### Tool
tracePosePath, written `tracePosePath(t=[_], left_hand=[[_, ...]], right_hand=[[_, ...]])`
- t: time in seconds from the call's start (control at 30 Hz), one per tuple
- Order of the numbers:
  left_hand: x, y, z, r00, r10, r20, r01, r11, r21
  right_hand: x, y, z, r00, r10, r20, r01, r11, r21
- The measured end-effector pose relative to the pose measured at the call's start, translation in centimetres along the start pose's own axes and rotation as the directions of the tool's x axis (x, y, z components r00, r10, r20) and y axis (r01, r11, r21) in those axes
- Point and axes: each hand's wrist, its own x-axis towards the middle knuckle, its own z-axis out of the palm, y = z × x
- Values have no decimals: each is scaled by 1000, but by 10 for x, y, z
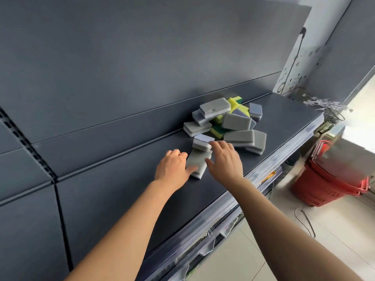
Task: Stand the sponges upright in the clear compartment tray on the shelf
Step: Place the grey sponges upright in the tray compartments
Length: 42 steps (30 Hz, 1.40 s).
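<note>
A loose pile of sponges (pixel 229 120) lies on the dark shelf (pixel 113 199), grey-and-white ones mixed with yellow-green ones. My left hand (pixel 172 165) grips a grey sponge (pixel 195 162) at the pile's near edge, thumb along its front side. My right hand (pixel 225 159) hovers just right of that sponge with fingers spread, fingertips reaching toward a white-topped sponge (pixel 202 142) lying across it. No clear compartment tray shows on the shelf top.
A clear plastic strip (pixel 233 201) runs along the shelf's front edge. Stacked red shopping baskets (pixel 328 179) stand on the tiled floor at the right. Lower shelves with clear dividers show beneath. A dark back panel rises behind the pile.
</note>
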Motion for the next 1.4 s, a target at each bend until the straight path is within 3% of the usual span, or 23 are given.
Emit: tracePosePath(t=[0.23, 0.37, 0.53, 0.63, 0.77, 0.97, 1.1, 1.4], left_hand=[[21, 14, 22, 952, -269, 145, 264, 963, 54], [24, 19, 24, 890, -398, 220, 431, 893, -128], [19, 23, 19, 827, -521, 211, 557, 712, -427], [6, 23, 15, 790, -589, 172, 519, 492, -699], [-18, 18, 7, 707, -705, 50, 429, 371, -823], [-67, 9, -6, 570, -812, -124, 448, 434, -782], [-105, 2, -20, 431, -875, -222, 421, 413, -808], [-207, -14, -46, 255, -910, -328, 314, 399, -862]], right_hand=[[44, 19, 17, 987, -131, 91, 126, 990, 60], [57, 29, 26, 980, -179, 83, 171, 981, 86], [59, 37, 29, 976, -195, -102, 215, 944, 252], [57, 38, 27, 960, -205, -190, 260, 905, 336], [47, 29, 25, 947, -231, -225, 309, 848, 431], [28, 2, 18, 923, -303, -237, 385, 740, 552], [14, -24, 11, 902, -377, -212, 417, 624, 661], [-38, -100, 3, 817, -553, -166, 441, 413, 796]])
